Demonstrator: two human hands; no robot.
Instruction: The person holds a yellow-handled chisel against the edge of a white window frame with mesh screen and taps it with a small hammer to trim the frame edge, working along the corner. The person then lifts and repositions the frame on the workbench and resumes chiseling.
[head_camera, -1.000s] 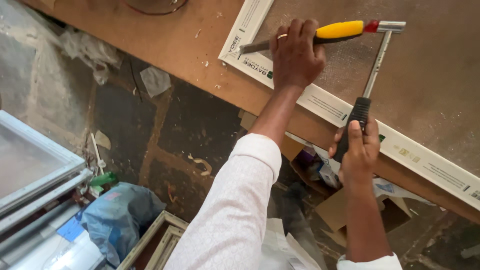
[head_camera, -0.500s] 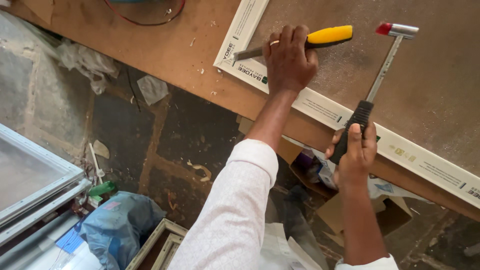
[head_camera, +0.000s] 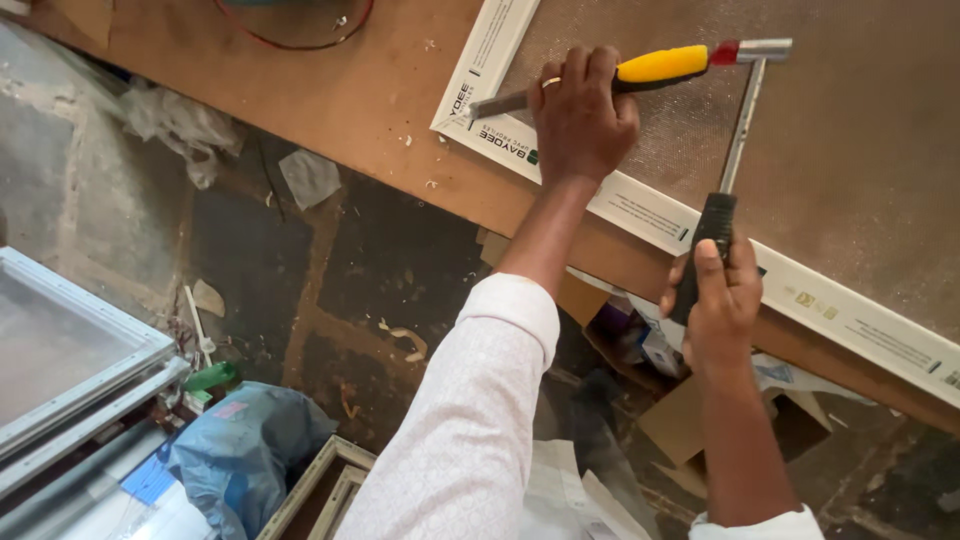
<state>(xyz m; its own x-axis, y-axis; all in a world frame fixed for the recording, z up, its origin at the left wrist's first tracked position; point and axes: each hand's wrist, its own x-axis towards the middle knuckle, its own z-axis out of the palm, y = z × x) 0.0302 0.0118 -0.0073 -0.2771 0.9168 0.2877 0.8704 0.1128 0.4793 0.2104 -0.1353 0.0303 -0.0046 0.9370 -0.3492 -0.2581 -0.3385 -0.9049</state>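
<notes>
chisel (head_camera: 600, 82) gripped in left fingers (head_camera: 585, 75), hammer (head_camera: 735, 150) touching its end.

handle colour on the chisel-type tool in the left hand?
Yellow with a red end cap, on the steel-bladed tool gripped by the left hand. Head view shows it.

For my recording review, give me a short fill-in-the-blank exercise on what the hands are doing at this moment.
1. The left hand grips a chisel whose handle is ____.
2. The right hand holds a ____ by its black grip.
3. The chisel blade points at the corner of a white ____ lying on the workbench.
4. The hammer head meets the chisel's ____ end.

Missing words: yellow; hammer; frame; red
</notes>
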